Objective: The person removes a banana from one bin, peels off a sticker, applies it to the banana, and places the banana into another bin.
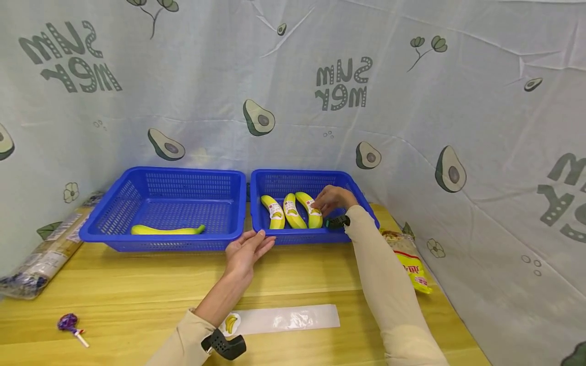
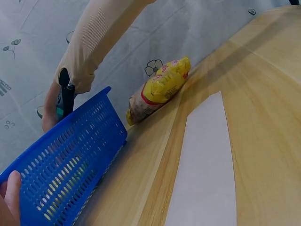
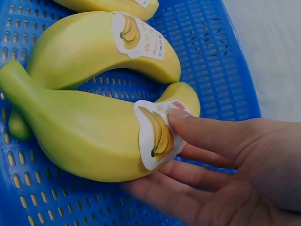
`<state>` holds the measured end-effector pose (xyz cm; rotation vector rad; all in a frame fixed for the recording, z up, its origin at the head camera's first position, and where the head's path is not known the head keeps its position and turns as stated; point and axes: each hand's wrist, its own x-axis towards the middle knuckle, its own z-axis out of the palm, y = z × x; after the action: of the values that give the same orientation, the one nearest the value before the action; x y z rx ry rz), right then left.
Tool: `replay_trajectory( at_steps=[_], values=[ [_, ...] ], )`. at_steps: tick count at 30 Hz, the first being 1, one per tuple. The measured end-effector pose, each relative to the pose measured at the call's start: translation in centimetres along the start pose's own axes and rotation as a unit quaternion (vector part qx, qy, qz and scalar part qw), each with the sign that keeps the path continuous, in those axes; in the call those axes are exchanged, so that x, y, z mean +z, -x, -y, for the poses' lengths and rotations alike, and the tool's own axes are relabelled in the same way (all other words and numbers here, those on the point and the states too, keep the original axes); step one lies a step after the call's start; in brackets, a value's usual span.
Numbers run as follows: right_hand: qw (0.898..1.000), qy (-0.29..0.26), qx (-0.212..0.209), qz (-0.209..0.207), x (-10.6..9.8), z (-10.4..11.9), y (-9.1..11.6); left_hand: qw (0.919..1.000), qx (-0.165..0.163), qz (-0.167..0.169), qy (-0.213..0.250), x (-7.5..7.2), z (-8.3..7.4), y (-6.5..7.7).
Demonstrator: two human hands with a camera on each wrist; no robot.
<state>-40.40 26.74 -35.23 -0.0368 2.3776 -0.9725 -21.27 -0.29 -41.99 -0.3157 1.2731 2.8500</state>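
Observation:
In the right blue basket (image 1: 297, 237) lie three yellow bananas, each with a white label. My right hand (image 1: 333, 199) pinches the rightmost banana (image 1: 315, 219) at its label. The right wrist view shows the thumb pressed on the label (image 3: 157, 134) and the fingers under the banana, its green stem pointing away. Another labelled banana (image 3: 94, 47) lies close beside it. My left hand (image 1: 244, 252) touches the right basket's front wall near its left corner, fingers extended. In the left wrist view one fingertip (image 2: 13, 186) lies against the basket's slotted side.
The left blue basket (image 1: 174, 244) holds one banana (image 1: 167, 230). A clear strip (image 1: 293, 319) with a banana sticker (image 1: 230, 324) lies in front. A lollipop (image 1: 68, 323) and a wrapped package (image 1: 50, 254) are at left, a yellow bag (image 1: 412, 262) at right. A printed curtain (image 1: 302, 71) stands behind.

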Motion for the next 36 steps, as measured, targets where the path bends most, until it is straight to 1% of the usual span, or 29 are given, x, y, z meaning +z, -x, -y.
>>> replay_trajectory(
  at_steps=[9,16,22,27,36],
  values=[
    [1.000,0.001,-0.004,0.009,0.11,-0.01,-0.02,1.0000,0.001,0.000,-0.005,0.10,0.06,0.09],
    [1.000,0.015,-0.010,0.000,-0.15,-0.04,-0.01,1.0000,0.003,0.000,-0.002,0.28,0.06,0.13],
    [1.000,-0.003,-0.019,-0.008,-0.14,0.02,0.06,1.0000,0.006,0.002,0.000,0.23,0.06,0.12],
    [1.000,-0.004,-0.026,-0.009,-0.23,-0.04,0.03,1.0000,0.004,0.000,0.002,0.21,0.03,0.11],
    [1.000,-0.007,-0.017,-0.002,-0.44,0.37,0.52,1.0000,-0.003,-0.005,-0.001,0.35,-0.02,-0.05]
  ],
)
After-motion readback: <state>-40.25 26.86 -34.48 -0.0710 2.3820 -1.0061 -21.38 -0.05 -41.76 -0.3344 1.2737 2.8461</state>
